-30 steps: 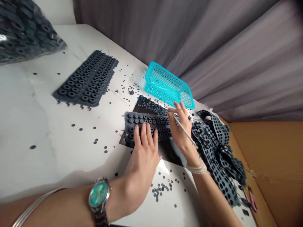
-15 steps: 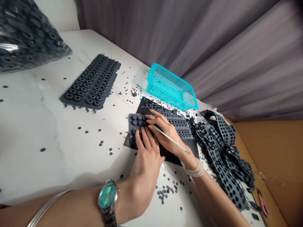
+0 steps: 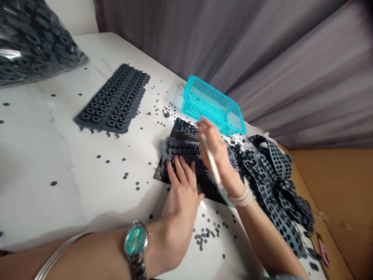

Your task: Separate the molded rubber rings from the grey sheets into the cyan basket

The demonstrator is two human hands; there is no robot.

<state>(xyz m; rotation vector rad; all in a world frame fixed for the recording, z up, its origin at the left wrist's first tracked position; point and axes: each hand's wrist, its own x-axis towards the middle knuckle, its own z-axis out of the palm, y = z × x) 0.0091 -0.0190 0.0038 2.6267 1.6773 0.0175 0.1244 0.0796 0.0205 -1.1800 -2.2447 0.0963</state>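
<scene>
My left hand (image 3: 182, 194) lies palm down, fingers spread, with the fingertips on a dark grey rubber sheet (image 3: 186, 158) studded with rows of round ring-shaped pieces. That sheet rests on a black mat (image 3: 163, 177). Above the sheet's right part, my right hand (image 3: 214, 149) is closed around a thin pale stick-like tool (image 3: 212, 161), smeared by motion. Its tip cannot be made out. My right hand and forearm hide part of the sheet and mat.
A second studded rubber sheet (image 3: 112, 101) lies to the left. Behind the mat stands a turquoise basket (image 3: 214, 105). Perforated rubber scraps (image 3: 272, 194) heap at the right. A clear bag of rubber rings (image 3: 35, 46) sits far left. Small black discs (image 3: 205, 235) dot the white table (image 3: 87, 194).
My right hand has risen off the rubber sheet and moved away from my left hand, still with the tool. My left hand stays on the sheet, whose near-left end looks slightly shifted.
</scene>
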